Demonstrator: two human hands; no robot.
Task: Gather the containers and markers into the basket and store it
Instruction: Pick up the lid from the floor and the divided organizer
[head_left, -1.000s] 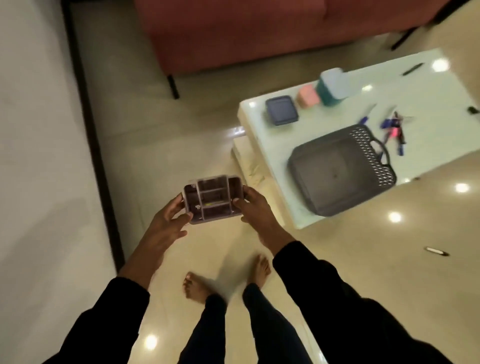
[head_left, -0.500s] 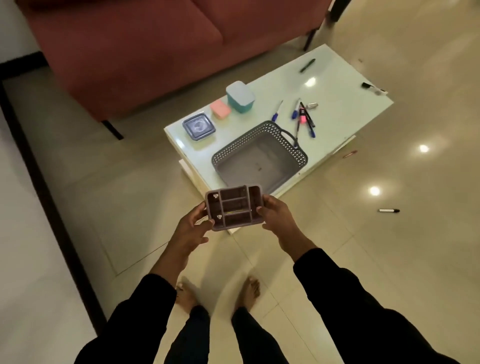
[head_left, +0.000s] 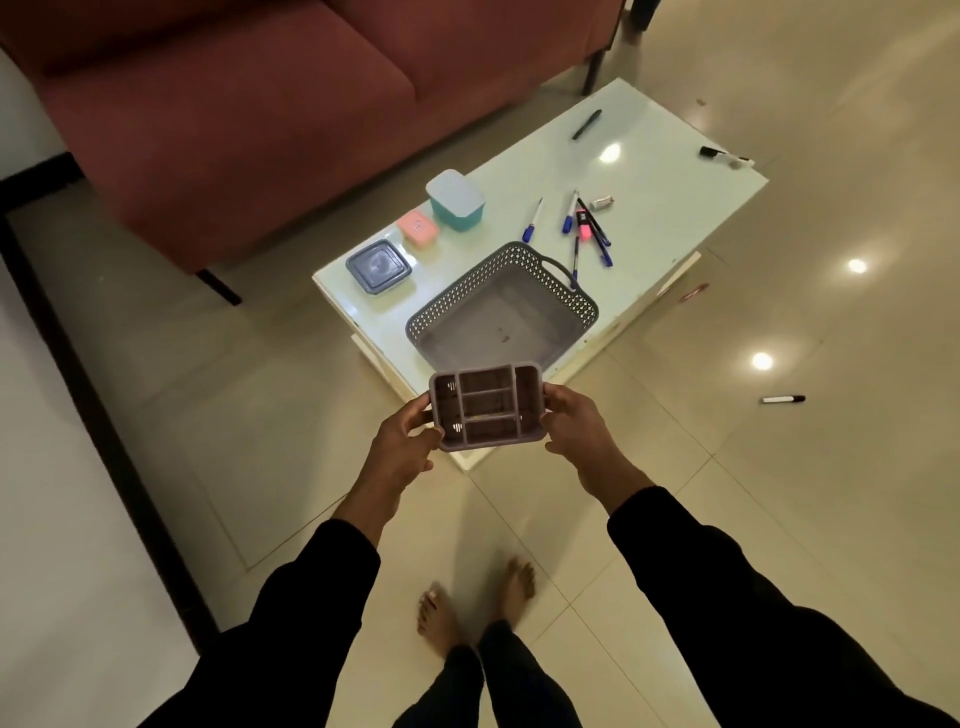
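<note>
Grey basket (head_left: 571, 299) one; lidded containers (head_left: 456, 200) three.

Two long black sleeves (head_left: 727, 597) reaching to the wrists, bare left hand (head_left: 400, 447) and right hand (head_left: 576, 421), dark trousers (head_left: 498, 680) at bottom centre, bare feet (head_left: 441, 618), no rings or watch visible

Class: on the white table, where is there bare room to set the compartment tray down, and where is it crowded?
Bare: the table stretch between the black marker and the marker cluster. Crowded: the near end, with the basket and lidded containers.
</note>
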